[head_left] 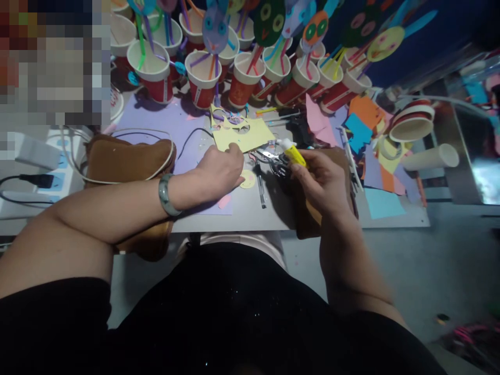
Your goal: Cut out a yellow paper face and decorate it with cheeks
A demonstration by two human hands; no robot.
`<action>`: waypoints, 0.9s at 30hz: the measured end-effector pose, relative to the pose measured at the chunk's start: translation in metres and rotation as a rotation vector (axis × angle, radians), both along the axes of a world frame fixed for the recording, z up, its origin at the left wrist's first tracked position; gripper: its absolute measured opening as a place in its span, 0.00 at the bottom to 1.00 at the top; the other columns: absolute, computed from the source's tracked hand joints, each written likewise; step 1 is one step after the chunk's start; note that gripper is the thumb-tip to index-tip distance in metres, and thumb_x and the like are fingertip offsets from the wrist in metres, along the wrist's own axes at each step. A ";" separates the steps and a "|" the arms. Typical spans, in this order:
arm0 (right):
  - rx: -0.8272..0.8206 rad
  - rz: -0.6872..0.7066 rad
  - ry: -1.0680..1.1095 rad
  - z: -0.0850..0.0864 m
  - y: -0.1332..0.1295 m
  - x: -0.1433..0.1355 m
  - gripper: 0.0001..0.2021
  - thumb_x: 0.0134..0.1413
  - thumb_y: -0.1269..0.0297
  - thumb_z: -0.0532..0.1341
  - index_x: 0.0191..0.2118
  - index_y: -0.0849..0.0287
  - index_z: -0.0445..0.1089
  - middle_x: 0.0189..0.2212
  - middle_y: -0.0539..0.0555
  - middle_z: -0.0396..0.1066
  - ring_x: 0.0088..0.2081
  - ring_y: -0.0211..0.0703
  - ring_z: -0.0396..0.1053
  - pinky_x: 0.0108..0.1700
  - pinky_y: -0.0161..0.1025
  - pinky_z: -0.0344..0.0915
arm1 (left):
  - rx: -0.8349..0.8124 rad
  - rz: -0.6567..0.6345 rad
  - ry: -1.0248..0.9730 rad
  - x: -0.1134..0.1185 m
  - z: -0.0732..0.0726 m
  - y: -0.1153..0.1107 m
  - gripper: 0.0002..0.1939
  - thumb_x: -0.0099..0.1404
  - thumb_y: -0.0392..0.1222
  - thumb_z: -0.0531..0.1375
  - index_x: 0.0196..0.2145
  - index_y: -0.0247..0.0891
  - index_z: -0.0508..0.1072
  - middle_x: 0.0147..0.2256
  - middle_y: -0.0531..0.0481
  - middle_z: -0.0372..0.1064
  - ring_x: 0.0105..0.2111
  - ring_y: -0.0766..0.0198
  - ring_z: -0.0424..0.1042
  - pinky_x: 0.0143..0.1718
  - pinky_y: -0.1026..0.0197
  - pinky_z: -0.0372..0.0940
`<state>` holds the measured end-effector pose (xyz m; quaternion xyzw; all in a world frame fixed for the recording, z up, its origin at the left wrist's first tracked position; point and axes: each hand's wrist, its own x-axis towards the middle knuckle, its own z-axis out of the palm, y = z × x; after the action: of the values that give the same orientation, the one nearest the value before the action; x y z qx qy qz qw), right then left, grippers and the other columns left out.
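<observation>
My right hand point(322, 179) grips a small yellow glue bottle point(297, 156) with a white tip that points up and to the left. My left hand point(221, 169) hovers low over the table with its fingers curled together; whatever they may pinch is hidden. Just by its thumb lies a round yellow paper face point(247, 179) with pink cheeks. Beyond the fingers is a yellow paper sheet point(253, 134) with round holes cut out. Black-handled scissors point(278, 162) lie between the hands, and a pen point(260, 186) is nearer to me.
Red-and-white paper cups point(246, 80) with straws and paper animal faces line the back. Brown cushions point(128, 159) lie under both forearms. A white power strip point(64, 156) with cords sits at left. Coloured paper scraps point(359, 130) and a dark glue gun point(300, 127) are at right.
</observation>
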<state>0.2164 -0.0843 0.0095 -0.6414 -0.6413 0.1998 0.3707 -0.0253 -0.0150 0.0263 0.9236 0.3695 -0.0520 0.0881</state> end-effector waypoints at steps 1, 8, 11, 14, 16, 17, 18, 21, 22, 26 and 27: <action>-0.027 0.017 0.057 0.002 -0.002 -0.005 0.16 0.59 0.50 0.64 0.48 0.52 0.74 0.34 0.52 0.76 0.29 0.42 0.71 0.32 0.43 0.72 | -0.013 0.009 -0.093 0.001 -0.002 0.003 0.24 0.69 0.48 0.54 0.55 0.27 0.67 0.51 0.32 0.67 0.44 0.52 0.71 0.43 0.56 0.62; -0.113 0.116 0.199 0.017 -0.010 -0.023 0.17 0.57 0.49 0.65 0.48 0.52 0.74 0.36 0.53 0.77 0.29 0.41 0.71 0.33 0.42 0.72 | -0.338 0.089 -0.815 0.005 -0.013 0.024 0.30 0.59 0.44 0.63 0.58 0.37 0.63 0.33 0.53 0.71 0.32 0.65 0.70 0.37 0.61 0.62; -0.123 0.136 0.179 0.017 -0.012 -0.024 0.17 0.58 0.50 0.65 0.48 0.52 0.74 0.36 0.53 0.77 0.30 0.41 0.71 0.33 0.41 0.71 | -0.397 0.085 -0.897 0.006 -0.014 0.026 0.21 0.58 0.40 0.62 0.50 0.37 0.70 0.28 0.55 0.69 0.29 0.67 0.68 0.35 0.62 0.62; -0.121 0.145 0.170 0.015 -0.012 -0.025 0.16 0.58 0.51 0.65 0.48 0.53 0.74 0.36 0.53 0.77 0.31 0.41 0.72 0.33 0.41 0.71 | -0.404 0.083 -0.897 0.007 -0.011 0.026 0.11 0.59 0.38 0.60 0.41 0.36 0.73 0.27 0.55 0.69 0.29 0.68 0.67 0.34 0.63 0.61; -0.116 0.138 0.166 0.015 -0.012 -0.026 0.17 0.58 0.50 0.65 0.48 0.52 0.74 0.36 0.54 0.78 0.32 0.43 0.73 0.33 0.41 0.72 | -0.391 0.074 -0.889 0.007 -0.010 0.026 0.06 0.59 0.37 0.59 0.35 0.36 0.74 0.28 0.53 0.71 0.29 0.67 0.67 0.34 0.63 0.61; -0.113 0.132 0.167 0.015 -0.012 -0.027 0.17 0.58 0.50 0.65 0.48 0.52 0.75 0.37 0.54 0.78 0.33 0.43 0.73 0.33 0.42 0.72 | -0.384 0.070 -0.886 0.007 -0.010 0.026 0.05 0.59 0.36 0.59 0.33 0.35 0.73 0.28 0.53 0.71 0.30 0.67 0.67 0.34 0.63 0.61; -0.112 0.128 0.173 0.016 -0.012 -0.028 0.17 0.58 0.49 0.65 0.48 0.52 0.75 0.37 0.54 0.78 0.33 0.43 0.74 0.33 0.41 0.72 | -0.378 0.068 -0.885 0.007 -0.009 0.026 0.04 0.59 0.36 0.59 0.32 0.35 0.73 0.29 0.52 0.72 0.30 0.67 0.68 0.34 0.63 0.61; -0.110 0.122 0.182 0.016 -0.012 -0.027 0.17 0.58 0.50 0.65 0.48 0.52 0.75 0.36 0.53 0.78 0.32 0.43 0.73 0.32 0.41 0.71 | -0.384 0.080 -0.900 0.007 -0.009 0.026 0.04 0.59 0.36 0.58 0.31 0.35 0.73 0.30 0.52 0.73 0.31 0.67 0.68 0.34 0.63 0.60; -0.110 0.118 0.185 0.016 -0.013 -0.027 0.17 0.58 0.50 0.65 0.48 0.52 0.75 0.35 0.53 0.77 0.31 0.42 0.73 0.31 0.41 0.71 | -0.390 0.088 -0.911 0.007 -0.010 0.026 0.03 0.59 0.35 0.58 0.31 0.35 0.73 0.30 0.52 0.73 0.32 0.67 0.68 0.34 0.64 0.60; -0.094 0.087 0.221 0.015 -0.013 -0.025 0.16 0.58 0.50 0.64 0.48 0.52 0.74 0.34 0.52 0.77 0.28 0.41 0.71 0.31 0.41 0.70 | -0.414 0.135 -0.965 0.008 -0.012 0.028 0.02 0.60 0.36 0.59 0.31 0.35 0.71 0.30 0.52 0.72 0.31 0.68 0.67 0.33 0.64 0.60; -0.083 0.073 0.232 0.014 -0.013 -0.025 0.16 0.59 0.50 0.64 0.48 0.52 0.74 0.34 0.52 0.77 0.28 0.41 0.71 0.31 0.41 0.70 | -0.422 0.156 -0.984 0.009 -0.013 0.029 0.03 0.60 0.36 0.59 0.31 0.35 0.71 0.30 0.51 0.71 0.31 0.68 0.67 0.32 0.64 0.60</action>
<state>0.1917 -0.0975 0.0237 -0.6048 -0.6083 0.3126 0.4080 -0.0168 0.0145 0.0132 0.7708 0.3338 0.3206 0.4378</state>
